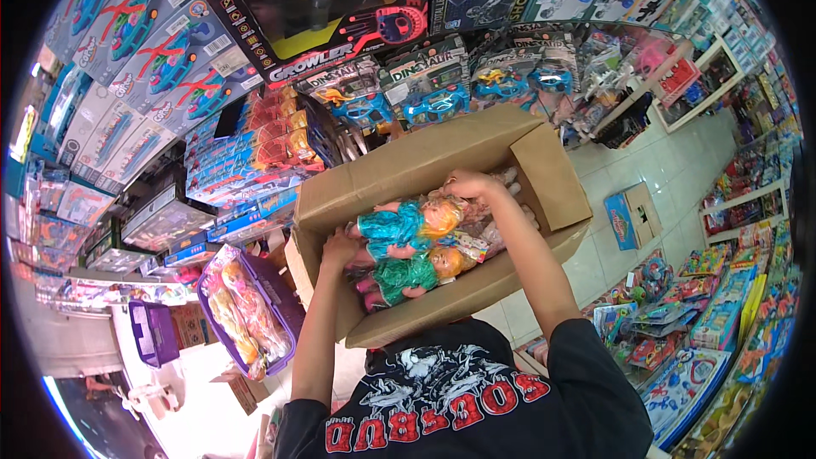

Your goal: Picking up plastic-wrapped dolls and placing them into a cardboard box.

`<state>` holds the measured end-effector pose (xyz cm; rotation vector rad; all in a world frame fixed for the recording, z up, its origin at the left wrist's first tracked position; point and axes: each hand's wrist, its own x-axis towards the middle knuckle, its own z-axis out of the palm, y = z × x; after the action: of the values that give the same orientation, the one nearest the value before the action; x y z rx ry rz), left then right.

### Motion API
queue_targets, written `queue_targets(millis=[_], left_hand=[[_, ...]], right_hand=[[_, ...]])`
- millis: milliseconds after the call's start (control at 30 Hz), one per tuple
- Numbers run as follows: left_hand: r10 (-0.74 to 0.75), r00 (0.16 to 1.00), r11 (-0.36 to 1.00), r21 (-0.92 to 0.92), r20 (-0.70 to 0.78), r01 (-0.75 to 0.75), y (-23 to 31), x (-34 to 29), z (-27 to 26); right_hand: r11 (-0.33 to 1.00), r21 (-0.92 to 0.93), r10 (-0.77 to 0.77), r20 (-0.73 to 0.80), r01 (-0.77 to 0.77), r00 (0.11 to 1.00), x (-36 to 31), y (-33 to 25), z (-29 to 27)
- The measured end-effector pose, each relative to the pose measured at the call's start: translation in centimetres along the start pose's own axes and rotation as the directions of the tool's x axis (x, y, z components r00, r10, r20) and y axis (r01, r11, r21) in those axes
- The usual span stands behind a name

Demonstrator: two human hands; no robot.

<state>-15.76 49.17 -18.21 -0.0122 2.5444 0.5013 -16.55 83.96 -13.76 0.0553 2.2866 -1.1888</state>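
An open cardboard box (374, 178) sits in front of me with several dolls inside. A doll in a shiny teal dress (395, 221) lies on its side, its blond hair toward the right. Beside it, nearer to me, is a doll in a green dress (404, 279). My left hand (340, 248) is closed at the foot end of the teal-dressed doll, its fingertips partly hidden. My right hand (470, 186) reaches into the box by that doll's head, its fingers curled; what they hold is hidden. Clear wrapping and more pale dolls (510, 208) lie under my right forearm.
Left of the box stands a purple basket (285, 310) with wrapped dolls; another purple basket (153, 333) is farther left. Boxed toys (255, 149) and a large toy-gun box (297, 13) fill the shelf ahead. A small carton (633, 214) lies on the tiled floor to the right.
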Motion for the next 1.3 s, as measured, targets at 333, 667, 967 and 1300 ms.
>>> queue_targets(millis=[333,667,967,1300], left_hand=[[-0.030,0.981,1.000,-0.003,0.190,0.031,-4.4,4.4,7.0],[0.224,0.916,0.953,0.124,0.332,-0.278,-6.7,5.6,11.7],[0.005,0.925,0.930,0.338,0.380,-0.144,-4.5,3.6,8.9],[-0.162,0.984,0.938,0.323,0.081,0.127,-2.1,3.2,9.1]], right_hand=[[0.995,-0.017,0.095,0.200,-0.094,0.975,-0.8,-3.0,3.0],[0.821,-0.570,-0.011,-0.065,-0.028,0.998,2.3,4.9,9.2],[0.504,-0.854,-0.074,-0.191,-0.129,0.979,1.4,3.2,14.6],[0.547,-0.837,-0.020,-0.029,-0.013,0.999,2.2,4.1,12.6]])
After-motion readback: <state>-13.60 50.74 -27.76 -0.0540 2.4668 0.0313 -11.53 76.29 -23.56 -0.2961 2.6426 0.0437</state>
